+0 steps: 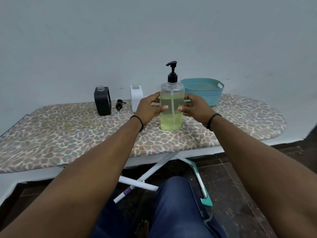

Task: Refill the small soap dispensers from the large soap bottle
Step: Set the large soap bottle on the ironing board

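- Standing upright near the middle of the ironing board (pixel 68 134), the large soap bottle (pixel 172 107) holds yellow-green liquid to about three quarters and carries a black pump (pixel 172 71) on top.
- From the head view, the left hand (pixel 149 109) grips the bottle's side at 9 o'clock, fingers curled round it, thumb on the front.
- The right hand (pixel 195 109) grips the opposite side at 3 o'clock in the same curled way.
- A black dispenser (pixel 102 102) with its neck uncapped stands at 9 o'clock of the bottle, well apart.
- A loose pump head (pixel 119 104) lies just beside it.
- A white dispenser (pixel 136 97), also uncapped, stands behind the left hand.
- A teal basket (pixel 204 91) sits at 2 o'clock, against the wall.
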